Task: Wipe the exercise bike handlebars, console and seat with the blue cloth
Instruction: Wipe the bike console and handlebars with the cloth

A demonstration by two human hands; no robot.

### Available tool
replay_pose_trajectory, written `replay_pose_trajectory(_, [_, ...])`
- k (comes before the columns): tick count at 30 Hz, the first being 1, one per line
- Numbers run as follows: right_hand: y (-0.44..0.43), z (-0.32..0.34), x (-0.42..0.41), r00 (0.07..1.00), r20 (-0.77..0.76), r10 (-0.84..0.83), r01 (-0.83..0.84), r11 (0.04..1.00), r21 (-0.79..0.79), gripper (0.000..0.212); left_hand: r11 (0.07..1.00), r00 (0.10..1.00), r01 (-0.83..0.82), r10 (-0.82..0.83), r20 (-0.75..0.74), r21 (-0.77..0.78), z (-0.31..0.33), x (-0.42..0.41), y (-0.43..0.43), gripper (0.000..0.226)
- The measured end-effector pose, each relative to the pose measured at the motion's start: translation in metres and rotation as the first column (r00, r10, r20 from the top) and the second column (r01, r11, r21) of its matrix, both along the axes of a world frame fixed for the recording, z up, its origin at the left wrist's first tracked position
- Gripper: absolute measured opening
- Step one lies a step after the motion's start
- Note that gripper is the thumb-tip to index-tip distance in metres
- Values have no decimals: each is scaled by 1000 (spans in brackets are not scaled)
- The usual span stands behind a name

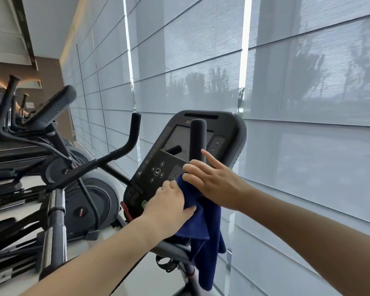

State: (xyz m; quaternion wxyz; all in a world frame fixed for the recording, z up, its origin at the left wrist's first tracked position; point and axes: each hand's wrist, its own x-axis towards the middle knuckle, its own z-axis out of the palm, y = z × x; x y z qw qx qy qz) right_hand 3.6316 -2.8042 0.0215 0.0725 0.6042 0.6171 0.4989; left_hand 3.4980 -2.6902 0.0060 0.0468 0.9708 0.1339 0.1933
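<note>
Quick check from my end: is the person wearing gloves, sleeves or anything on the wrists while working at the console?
No. The left hand and right hand are bare: no gloves, rings, watch or bands visible. Both forearms are uncovered right to the frame's edge, so no sleeve shows.

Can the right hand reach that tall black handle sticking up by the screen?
Probably yes. The right hand rests on the blue cloth, its fingers already touching the upright handlebar, and nothing lies between them.

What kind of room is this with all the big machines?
Probably a gym. There is an exercise bike console with buttons, upright handlebars, and more workout machines lined up along the shaded windows.
</note>
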Motion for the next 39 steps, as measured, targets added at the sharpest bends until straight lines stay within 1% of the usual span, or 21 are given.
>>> replay_pose_trajectory(3, [2,-7,3,999,-32,10,-10,1000,22,23,1000,1000,-8,8,16,18,1,7,-4,63])
replay_pose_trajectory(7, [7,-27,-7,983,-182,36,-14,992,124,23,998,997,-49,48,53,26,-2,2,-7,63])
replay_pose_trajectory(11, [9,-36,-20,955,-276,108,-68,986,151,25,995,1000,-16,14,20,102,-8,-15,-4,65])
replay_pose_trajectory(13, [10,-36,-25,944,-300,140,-92,981,170,31,997,1000,-3,2,10,76,-13,-29,2,71])
replay_pose_trajectory(14, [10,-36,-28,943,-299,142,-93,980,173,40,998,1000,1,-1,8,55,-15,-37,5,75])
replay_pose_trajectory(16, [12,-38,-34,959,-259,113,-92,991,93,56,999,1000,-15,15,8,40,-19,-48,8,76])
replay_pose_trajectory(18, [18,-42,-42,975,-200,93,-103,994,-43,59,994,998,-70,69,13,80,-22,-54,8,71])
replay_pose_trajectory(19, [21,-45,-45,978,-188,92,-108,991,-79,56,990,995,-102,102,7,99,-23,-54,7,69])
replay_pose_trajectory(22, [25,-43,-42,984,-144,104,-112,992,-49,47,970,984,-172,179,-25,174,-23,-47,0,64])
replay_pose_trajectory(25, [24,-37,-33,986,-80,145,-148,988,-34,38,920,972,-208,232,-34,331,-19,-37,-9,60])
replay_pose_trajectory(28, [23,-32,-26,982,-54,183,-186,981,-60,36,888,963,-243,270,-16,389,-20,-30,-11,59])
replay_pose_trajectory(30, [21,-26,-20,981,-11,194,-194,975,-103,37,888,961,-255,277,-3,382,-23,-28,-10,62])
replay_pose_trajectory(33, [18,-15,-13,974,53,220,-209,965,-160,39,906,962,-270,270,44,326,-25,-29,-10,68])
replay_pose_trajectory(36, [15,-4,-4,974,75,213,-195,961,-198,42,917,965,-260,243,94,303,-23,-25,-11,70])
replay_pose_trajectory(39, [8,3,5,986,56,157,-145,973,-179,49,937,969,-239,215,119,256,-19,-14,-12,73])
